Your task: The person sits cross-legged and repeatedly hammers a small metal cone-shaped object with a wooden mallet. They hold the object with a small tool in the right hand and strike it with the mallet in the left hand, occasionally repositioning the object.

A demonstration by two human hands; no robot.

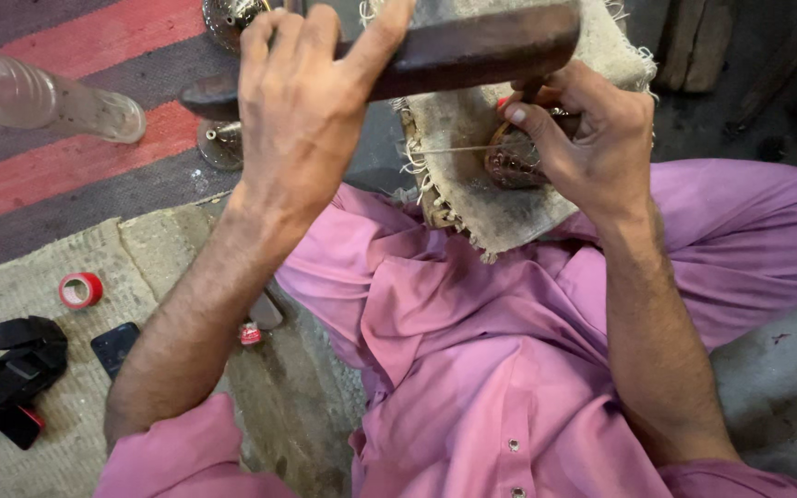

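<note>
Soft, even daylight; faint shadows; sharp centre; plastic bottle (43,95) blurred at the stretched left edge.

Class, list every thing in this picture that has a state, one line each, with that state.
left hand: gripping dark wooden bar, raised
right hand: pinching small dark metal piece on burlap pad
plastic bottle: lying on its side
red tape roll: lying flat
phone: screen dark

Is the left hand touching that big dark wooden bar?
Touching. The head view shows the left hand wrapped around the dark wooden bar, fingers curled over its top and thumb pressed along it.
</note>
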